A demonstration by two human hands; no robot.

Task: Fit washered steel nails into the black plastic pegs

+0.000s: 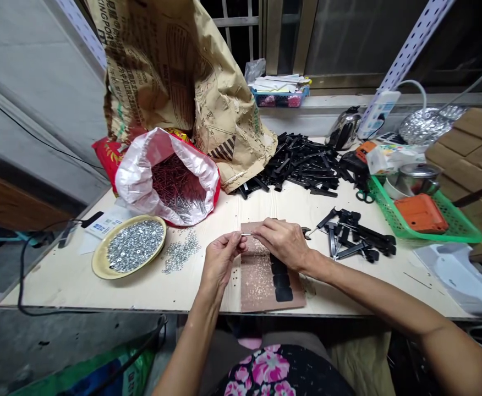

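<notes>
A thin silvery screw (246,235) spans the gap between my hands, over the brown board (251,291). My left hand (224,250) pinches one end between thumb and fingers. The fingertips of my right hand (282,239) close on its other end; anything smaller there is hidden. Under my right hand, flat black pieces (283,291) lie in a row on the board, among pale crumbs. Beside my right wrist shows the jaw of a wrench (306,232). Small metal pieces (182,252) are scattered left of my left hand.
A yellow bowl (96,267) of washers and an open bag (136,176) of long screws stand left. Black plastic parts (302,162) are heaped behind, with a smaller group (354,236) at right. A green basket (467,234) and a white tray (464,275) sit far right.
</notes>
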